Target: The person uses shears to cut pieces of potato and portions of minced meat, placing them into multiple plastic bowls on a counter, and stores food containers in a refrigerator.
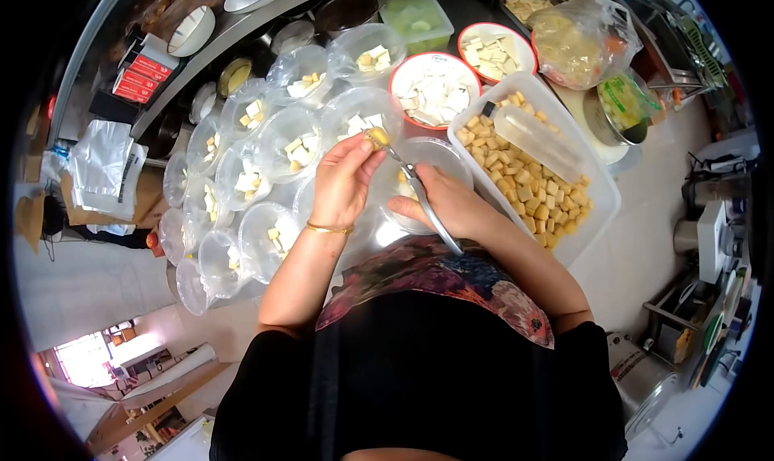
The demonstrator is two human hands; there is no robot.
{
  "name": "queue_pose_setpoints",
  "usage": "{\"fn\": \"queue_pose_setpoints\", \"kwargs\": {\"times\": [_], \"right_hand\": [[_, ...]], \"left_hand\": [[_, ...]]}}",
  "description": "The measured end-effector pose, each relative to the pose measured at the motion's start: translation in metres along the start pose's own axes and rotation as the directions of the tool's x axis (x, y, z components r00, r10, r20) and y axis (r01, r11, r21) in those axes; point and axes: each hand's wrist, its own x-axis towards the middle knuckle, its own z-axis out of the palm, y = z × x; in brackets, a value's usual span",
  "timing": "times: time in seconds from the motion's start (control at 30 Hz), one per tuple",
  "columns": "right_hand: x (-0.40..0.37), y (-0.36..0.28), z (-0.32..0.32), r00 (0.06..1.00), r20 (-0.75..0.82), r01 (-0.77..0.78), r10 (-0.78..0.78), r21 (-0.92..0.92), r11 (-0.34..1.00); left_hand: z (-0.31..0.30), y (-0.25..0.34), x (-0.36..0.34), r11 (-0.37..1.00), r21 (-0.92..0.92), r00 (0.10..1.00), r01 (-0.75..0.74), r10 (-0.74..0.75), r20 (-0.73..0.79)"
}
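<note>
My left hand (345, 175) pinches a small yellowish piece (377, 136) between thumb and fingertips. My right hand (443, 201) is wrapped round a metal tool (431, 209), whose tip touches that piece; its exact kind is hard to make out. Below both hands sits a clear bowl (439, 151), partly hidden by them. To the right stands a clear plastic bin (601, 211) filled with golden cubes (540, 195), with a clear scoop (536, 143) lying on top. Several bagged clear bowls (294, 143) holding white and yellow pieces spread out to the left.
Beyond my hands are two red-rimmed bowls (435, 90) (497, 51) of white pieces and a green-filled container (415, 18). A plastic bag of food (572, 46) and a metal pot (617, 118) stand at the back right. Silver bags (105, 167) lie far left.
</note>
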Motion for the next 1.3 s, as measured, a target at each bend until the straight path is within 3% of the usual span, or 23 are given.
{"fn": "queue_pose_setpoints", "kwargs": {"times": [0.07, 0.37, 0.53, 0.67, 0.77, 0.87, 1.03, 1.13, 1.23, 1.27, 1.3], "right_hand": [[0.011, -0.005, 0.002, 0.995, 0.069, -0.070, 0.074, -0.064, 0.995], [0.041, 0.005, 0.039, 0.992, -0.079, 0.091, -0.096, -0.069, 0.993], [0.043, -0.006, 0.042, 0.997, -0.030, 0.067, -0.072, -0.120, 0.990], [0.049, -0.002, 0.049, 0.999, -0.006, 0.043, -0.045, -0.200, 0.979], [0.055, -0.005, 0.058, 0.997, 0.059, -0.035, 0.045, -0.157, 0.987], [0.058, 0.001, 0.059, 1.000, 0.026, -0.004, 0.007, -0.135, 0.991], [0.059, -0.002, 0.048, 0.992, 0.084, -0.076, 0.090, -0.160, 0.984], [0.059, 0.000, 0.046, 0.986, 0.113, -0.105, 0.121, -0.140, 0.985], [0.049, -0.005, 0.035, 0.962, 0.146, -0.224, 0.232, -0.071, 0.972], [0.042, -0.007, 0.026, 0.946, 0.155, -0.281, 0.285, -0.048, 0.959], [0.032, -0.003, 0.018, 0.972, 0.038, -0.230, 0.230, -0.016, 0.973]], "left_hand": [[-0.013, 0.002, 0.006, 0.999, 0.034, 1.000, -0.004, 0.005, -0.021], [-0.062, 0.012, 0.023, 0.990, 0.075, 0.990, 0.116, -0.109, -0.093], [-0.079, 0.011, 0.024, 0.989, 0.007, 0.982, 0.148, -0.146, -0.120], [-0.084, 0.012, 0.025, 0.984, 0.057, 0.975, 0.166, -0.155, -0.162], [-0.085, 0.015, 0.031, 0.978, 0.107, 0.972, 0.179, -0.158, -0.176], [-0.085, 0.017, 0.034, 0.969, 0.148, 0.966, 0.200, -0.170, -0.193], [-0.082, 0.016, 0.039, 0.950, 0.180, 0.953, 0.256, -0.217, -0.211], [-0.081, 0.018, 0.044, 0.927, 0.244, 0.947, 0.286, -0.233, -0.223], [-0.086, 0.017, 0.053, 0.893, 0.399, 0.972, 0.210, -0.147, -0.182], [-0.087, 0.017, 0.058, 0.838, 0.527, 0.985, 0.138, -0.063, -0.158], [-0.087, 0.018, 0.063, 0.762, 0.643, 0.993, 0.068, 0.014, -0.121]]}}
